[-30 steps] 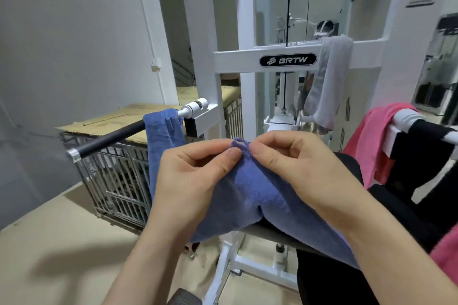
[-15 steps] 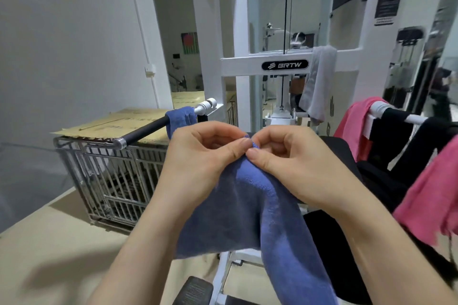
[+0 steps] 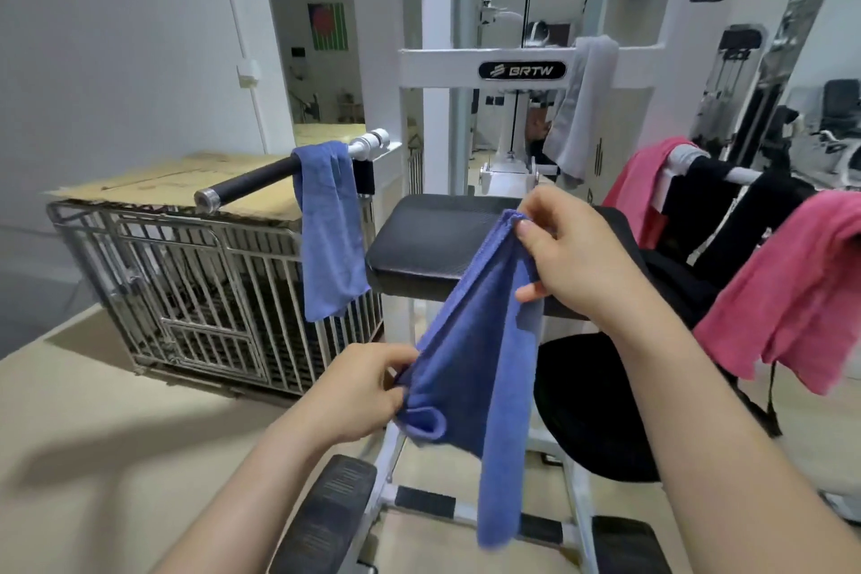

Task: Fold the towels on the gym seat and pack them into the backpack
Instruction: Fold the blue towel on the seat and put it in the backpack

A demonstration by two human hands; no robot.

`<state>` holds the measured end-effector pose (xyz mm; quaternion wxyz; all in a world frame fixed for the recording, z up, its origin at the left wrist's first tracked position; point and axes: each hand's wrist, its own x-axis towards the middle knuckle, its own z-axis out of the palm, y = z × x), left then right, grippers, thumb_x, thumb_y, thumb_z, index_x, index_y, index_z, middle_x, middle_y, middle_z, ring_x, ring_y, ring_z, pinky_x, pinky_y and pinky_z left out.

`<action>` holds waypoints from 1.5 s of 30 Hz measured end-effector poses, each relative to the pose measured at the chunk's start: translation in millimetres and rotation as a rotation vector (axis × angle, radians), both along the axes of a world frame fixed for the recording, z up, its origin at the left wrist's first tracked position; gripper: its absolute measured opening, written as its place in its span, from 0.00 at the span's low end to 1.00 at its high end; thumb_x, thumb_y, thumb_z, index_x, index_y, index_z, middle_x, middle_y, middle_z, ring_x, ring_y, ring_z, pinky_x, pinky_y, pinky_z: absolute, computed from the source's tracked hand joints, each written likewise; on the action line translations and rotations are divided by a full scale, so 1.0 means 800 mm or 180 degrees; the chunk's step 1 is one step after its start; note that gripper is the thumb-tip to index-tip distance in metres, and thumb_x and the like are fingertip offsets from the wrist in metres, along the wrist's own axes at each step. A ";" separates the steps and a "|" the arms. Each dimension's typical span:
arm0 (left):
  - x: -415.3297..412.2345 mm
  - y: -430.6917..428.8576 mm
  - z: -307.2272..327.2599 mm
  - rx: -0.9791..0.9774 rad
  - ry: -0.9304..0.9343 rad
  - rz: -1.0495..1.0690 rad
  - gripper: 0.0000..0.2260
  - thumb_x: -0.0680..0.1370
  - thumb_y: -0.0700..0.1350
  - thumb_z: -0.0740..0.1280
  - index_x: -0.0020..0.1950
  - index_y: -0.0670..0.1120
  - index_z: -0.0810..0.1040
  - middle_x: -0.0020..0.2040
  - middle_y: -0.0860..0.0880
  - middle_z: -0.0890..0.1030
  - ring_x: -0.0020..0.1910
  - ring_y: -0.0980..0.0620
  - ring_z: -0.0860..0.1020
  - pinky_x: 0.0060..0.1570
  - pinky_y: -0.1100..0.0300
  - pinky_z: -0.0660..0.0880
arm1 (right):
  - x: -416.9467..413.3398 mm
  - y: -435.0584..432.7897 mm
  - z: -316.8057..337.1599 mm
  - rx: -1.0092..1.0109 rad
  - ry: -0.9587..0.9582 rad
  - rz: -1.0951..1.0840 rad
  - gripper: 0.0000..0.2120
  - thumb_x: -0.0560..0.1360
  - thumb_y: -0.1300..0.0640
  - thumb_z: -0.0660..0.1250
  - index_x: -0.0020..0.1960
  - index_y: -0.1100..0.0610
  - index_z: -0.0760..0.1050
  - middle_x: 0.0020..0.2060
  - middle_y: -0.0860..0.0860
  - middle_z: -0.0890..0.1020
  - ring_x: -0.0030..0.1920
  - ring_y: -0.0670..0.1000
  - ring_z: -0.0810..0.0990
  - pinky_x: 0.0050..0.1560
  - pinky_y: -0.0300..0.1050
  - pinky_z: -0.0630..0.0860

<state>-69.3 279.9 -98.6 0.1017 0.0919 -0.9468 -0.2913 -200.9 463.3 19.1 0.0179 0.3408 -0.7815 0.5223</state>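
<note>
A blue towel (image 3: 484, 364) hangs in the air in front of the black gym seat (image 3: 433, 242). My right hand (image 3: 573, 256) pinches its top corner above the seat's right side. Lower down, my left hand (image 3: 358, 392) grips the towel's bunched lower edge. A long strip of the towel dangles below both hands. The black backpack (image 3: 596, 405) sits under my right forearm, partly hidden. A second blue towel (image 3: 328, 228) hangs over the left handle bar. A grey towel (image 3: 582, 103) is draped over the white frame, and pink towels (image 3: 787, 289) hang at the right.
The white machine frame (image 3: 447, 70) stands behind the seat. A metal wire cage (image 3: 186, 289) topped with cardboard stands at the left. Black foot pads (image 3: 326, 517) lie on the floor below the towel. More gym machines stand at the far right.
My hands were together pinching the towel's top edge. Now my left hand has slid down to the lower edge and the towel is stretched out between them, uncovering the seat.
</note>
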 end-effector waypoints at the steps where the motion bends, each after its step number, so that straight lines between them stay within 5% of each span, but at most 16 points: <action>1: 0.000 -0.005 -0.005 -0.0305 -0.0079 0.0069 0.03 0.65 0.44 0.62 0.35 0.45 0.70 0.31 0.47 0.75 0.31 0.50 0.72 0.33 0.55 0.71 | -0.004 -0.001 -0.006 -0.0085 -0.0122 -0.0065 0.08 0.80 0.60 0.59 0.43 0.56 0.69 0.40 0.51 0.72 0.37 0.51 0.75 0.31 0.45 0.82; 4: 0.002 -0.023 -0.017 -0.0901 -0.0423 0.0363 0.13 0.63 0.51 0.62 0.32 0.41 0.67 0.28 0.44 0.70 0.28 0.48 0.67 0.29 0.54 0.65 | -0.018 -0.001 -0.021 -0.0292 -0.0182 -0.0451 0.06 0.80 0.61 0.58 0.45 0.59 0.70 0.42 0.52 0.72 0.37 0.50 0.77 0.32 0.43 0.82; 6: 0.004 -0.040 -0.024 -0.0682 -0.0404 0.0609 0.15 0.63 0.54 0.62 0.32 0.41 0.70 0.27 0.44 0.69 0.27 0.49 0.66 0.29 0.54 0.67 | -0.028 0.008 -0.023 -0.0275 -0.0134 -0.0662 0.05 0.81 0.59 0.58 0.47 0.59 0.69 0.40 0.51 0.72 0.38 0.51 0.77 0.30 0.41 0.81; 9: -0.006 -0.068 -0.018 -0.0118 0.0447 0.1075 0.17 0.67 0.54 0.61 0.29 0.41 0.73 0.26 0.44 0.72 0.26 0.51 0.69 0.32 0.53 0.71 | -0.041 0.026 -0.022 0.0140 0.0028 -0.0844 0.07 0.81 0.56 0.57 0.47 0.59 0.68 0.40 0.50 0.73 0.35 0.53 0.81 0.26 0.40 0.79; 13: -0.037 -0.097 0.024 -0.0135 0.1309 0.1389 0.15 0.74 0.49 0.71 0.30 0.44 0.75 0.26 0.48 0.74 0.28 0.52 0.71 0.34 0.60 0.68 | -0.065 0.041 -0.022 0.0504 0.0323 -0.1141 0.07 0.81 0.55 0.57 0.47 0.58 0.68 0.38 0.53 0.76 0.25 0.53 0.81 0.33 0.51 0.79; 16: -0.069 -0.109 0.052 0.0066 0.1567 0.1300 0.11 0.73 0.48 0.73 0.33 0.47 0.79 0.28 0.51 0.78 0.30 0.57 0.73 0.31 0.71 0.66 | -0.094 0.042 -0.021 0.0415 0.0321 -0.1285 0.08 0.79 0.54 0.57 0.47 0.58 0.70 0.38 0.53 0.77 0.30 0.56 0.81 0.35 0.55 0.81; 18: -0.101 -0.119 0.065 0.0439 0.1668 0.1265 0.09 0.73 0.47 0.74 0.34 0.49 0.81 0.29 0.50 0.80 0.29 0.58 0.74 0.34 0.69 0.69 | -0.119 0.035 -0.022 0.0449 0.0441 -0.1411 0.09 0.77 0.53 0.56 0.46 0.58 0.70 0.39 0.54 0.78 0.38 0.60 0.79 0.40 0.53 0.78; 22: -0.172 -0.154 0.081 0.0637 0.0987 0.0854 0.05 0.73 0.41 0.74 0.39 0.49 0.80 0.32 0.49 0.82 0.32 0.47 0.80 0.43 0.52 0.80 | -0.189 0.015 -0.030 0.0868 0.0690 -0.1641 0.09 0.78 0.55 0.55 0.47 0.60 0.68 0.40 0.56 0.75 0.42 0.61 0.71 0.41 0.49 0.64; 25: -0.226 -0.172 0.078 0.0200 0.0298 0.0594 0.08 0.74 0.39 0.72 0.43 0.52 0.80 0.36 0.49 0.83 0.37 0.47 0.80 0.42 0.56 0.79 | -0.265 -0.003 -0.040 0.1345 0.0780 -0.1540 0.08 0.78 0.57 0.55 0.46 0.61 0.68 0.42 0.58 0.75 0.42 0.60 0.71 0.41 0.50 0.64; 28: -0.283 -0.187 0.073 -0.0219 0.0431 0.0927 0.06 0.75 0.43 0.71 0.46 0.55 0.81 0.40 0.53 0.83 0.43 0.53 0.80 0.40 0.63 0.73 | -0.337 -0.023 -0.053 0.1857 0.0592 -0.1356 0.09 0.77 0.58 0.58 0.39 0.57 0.67 0.42 0.57 0.76 0.43 0.59 0.72 0.40 0.48 0.65; 33: -0.374 -0.225 0.064 -0.0466 0.0523 0.1532 0.06 0.77 0.49 0.66 0.43 0.53 0.81 0.45 0.49 0.83 0.50 0.44 0.78 0.49 0.52 0.74 | -0.424 -0.059 -0.065 0.1832 0.0366 -0.1212 0.11 0.76 0.58 0.63 0.43 0.67 0.75 0.42 0.64 0.80 0.45 0.63 0.77 0.40 0.49 0.69; 37: -0.436 -0.244 0.061 -0.0507 0.0545 0.1753 0.07 0.76 0.50 0.66 0.40 0.52 0.80 0.46 0.47 0.83 0.51 0.40 0.78 0.48 0.51 0.74 | -0.481 -0.086 -0.068 0.1697 0.0303 -0.1208 0.10 0.75 0.59 0.63 0.36 0.61 0.71 0.37 0.60 0.79 0.43 0.62 0.76 0.41 0.49 0.71; 45: -0.505 -0.249 0.056 -0.0521 0.1149 0.1909 0.07 0.79 0.44 0.64 0.55 0.47 0.77 0.54 0.43 0.81 0.55 0.40 0.76 0.47 0.55 0.66 | -0.545 -0.121 -0.078 0.1650 0.0814 -0.1542 0.07 0.75 0.61 0.63 0.41 0.64 0.76 0.41 0.61 0.81 0.45 0.64 0.77 0.40 0.48 0.69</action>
